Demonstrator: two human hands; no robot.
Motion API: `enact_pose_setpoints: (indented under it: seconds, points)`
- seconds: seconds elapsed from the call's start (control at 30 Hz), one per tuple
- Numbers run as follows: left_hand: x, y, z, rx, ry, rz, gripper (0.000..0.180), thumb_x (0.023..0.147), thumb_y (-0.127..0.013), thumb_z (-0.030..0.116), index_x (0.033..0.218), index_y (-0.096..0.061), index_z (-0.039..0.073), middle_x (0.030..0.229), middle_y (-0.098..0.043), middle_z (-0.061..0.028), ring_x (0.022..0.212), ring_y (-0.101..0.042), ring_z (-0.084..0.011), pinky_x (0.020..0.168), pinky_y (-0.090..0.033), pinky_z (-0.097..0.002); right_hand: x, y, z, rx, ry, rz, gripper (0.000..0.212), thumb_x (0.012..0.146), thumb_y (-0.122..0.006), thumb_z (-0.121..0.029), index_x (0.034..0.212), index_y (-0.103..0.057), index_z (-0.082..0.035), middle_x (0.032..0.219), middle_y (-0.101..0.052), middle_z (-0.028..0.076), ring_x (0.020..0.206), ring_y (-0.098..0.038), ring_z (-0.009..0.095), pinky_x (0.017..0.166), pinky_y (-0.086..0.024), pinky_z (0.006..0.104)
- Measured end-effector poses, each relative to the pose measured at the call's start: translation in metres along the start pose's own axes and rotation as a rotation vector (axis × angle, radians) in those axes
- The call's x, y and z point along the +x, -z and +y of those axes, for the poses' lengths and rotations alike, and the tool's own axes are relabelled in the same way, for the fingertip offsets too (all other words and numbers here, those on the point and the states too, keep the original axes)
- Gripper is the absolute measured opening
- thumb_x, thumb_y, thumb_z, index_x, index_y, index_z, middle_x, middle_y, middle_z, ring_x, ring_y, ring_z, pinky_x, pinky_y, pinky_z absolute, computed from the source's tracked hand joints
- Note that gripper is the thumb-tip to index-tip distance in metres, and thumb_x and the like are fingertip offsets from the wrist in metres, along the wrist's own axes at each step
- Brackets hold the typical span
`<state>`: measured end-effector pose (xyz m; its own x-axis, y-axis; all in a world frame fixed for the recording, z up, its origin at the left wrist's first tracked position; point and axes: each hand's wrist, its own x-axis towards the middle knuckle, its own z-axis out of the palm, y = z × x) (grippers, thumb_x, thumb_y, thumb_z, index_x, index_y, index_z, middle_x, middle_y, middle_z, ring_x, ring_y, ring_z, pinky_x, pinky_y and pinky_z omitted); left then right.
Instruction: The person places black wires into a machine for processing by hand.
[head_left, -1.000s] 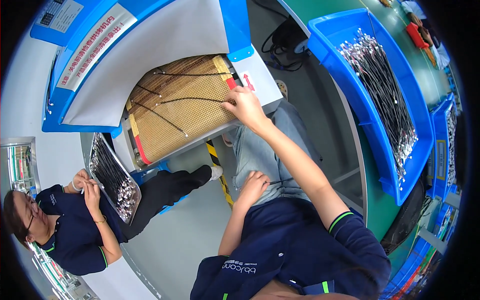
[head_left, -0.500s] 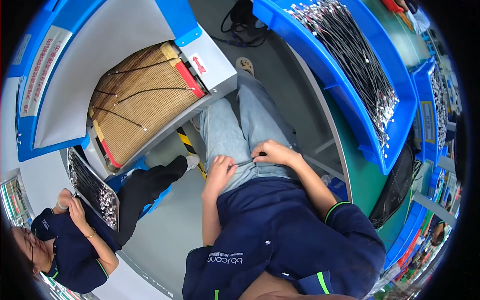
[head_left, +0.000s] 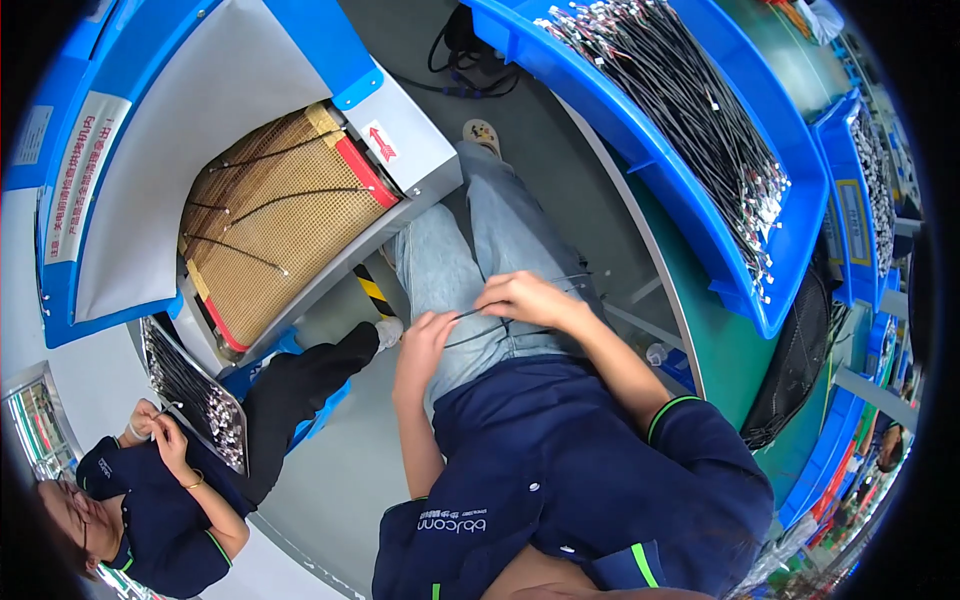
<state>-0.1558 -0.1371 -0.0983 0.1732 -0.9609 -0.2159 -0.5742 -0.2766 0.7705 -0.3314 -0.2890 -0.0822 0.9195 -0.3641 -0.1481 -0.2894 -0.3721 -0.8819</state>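
A thin black cable (head_left: 466, 315) runs between my two hands, over my lap. My left hand (head_left: 426, 338) is closed, its fingertips pinching the cable at one side. From the other side my right hand (head_left: 524, 299) grips the same cable with thumb and fingers. Part of the cable loops below the hands across the jeans, and a thin end shows past my right hand. Several similar black cables (head_left: 290, 198) lie apart on the tan mesh conveyor belt (head_left: 270, 235) of the machine at the left.
A large blue bin (head_left: 740, 290) heaped with black cables stands on the green table (head_left: 690, 290) at the right. A black mesh bag (head_left: 790, 375) lies beside it. Lower left, a seated co-worker (head_left: 140, 500) holds something small near a tray of cables (head_left: 195, 390).
My hands have risen slightly, and more of the cable shows between and below them. The co-worker's hands have shifted a little; the whole view has moved slightly.
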Motion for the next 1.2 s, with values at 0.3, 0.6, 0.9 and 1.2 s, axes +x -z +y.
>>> enact_pose_setpoints:
  seconds: [0.3,0.6,0.9,1.2]
  points:
    - [0.013,0.008,0.014,-0.173,0.039,0.104,0.015,0.087,-0.060,0.011,0.097,-0.064,0.000,0.081,-0.060,-0.0141,0.070,-0.060,-0.0262,0.065,-0.046,-0.0333,0.005,0.027,-0.003,-0.123,0.080,0.118,0.013,0.079,-0.068,-0.014,0.090,-0.069,-0.007,0.087,-0.064,0.005,0.076,-0.064,0.025,0.064,-0.050,0.0343]
    - [0.016,0.015,0.038,-0.343,0.085,0.144,0.013,0.081,-0.068,0.007,0.091,-0.068,-0.002,0.074,-0.062,-0.0077,0.061,-0.056,-0.0112,0.056,-0.043,-0.0239,0.013,0.018,-0.015,-0.203,0.328,0.200,0.013,0.078,-0.068,-0.013,0.089,-0.068,-0.009,0.087,-0.063,0.002,0.077,-0.063,0.020,0.065,-0.052,0.0309]
    - [0.018,0.022,0.055,-0.249,0.028,0.156,0.015,0.077,-0.072,0.008,0.088,-0.069,-0.001,0.075,-0.063,-0.0087,0.060,-0.057,-0.0139,0.055,-0.044,-0.0258,0.014,0.019,-0.020,-0.236,0.409,0.227,0.011,0.078,-0.067,-0.014,0.087,-0.067,-0.008,0.085,-0.062,0.001,0.075,-0.063,0.019,0.062,-0.051,0.0310]
    - [0.021,0.021,0.051,0.050,-0.311,0.364,0.013,0.074,-0.071,0.004,0.086,-0.067,0.003,0.082,-0.063,-0.0078,0.074,-0.061,-0.0236,0.065,-0.049,-0.0329,0.014,0.024,-0.029,-0.204,0.325,0.192,0.009,0.081,-0.065,-0.015,0.086,-0.067,-0.008,0.082,-0.061,0.002,0.072,-0.063,0.020,0.059,-0.051,0.0323]
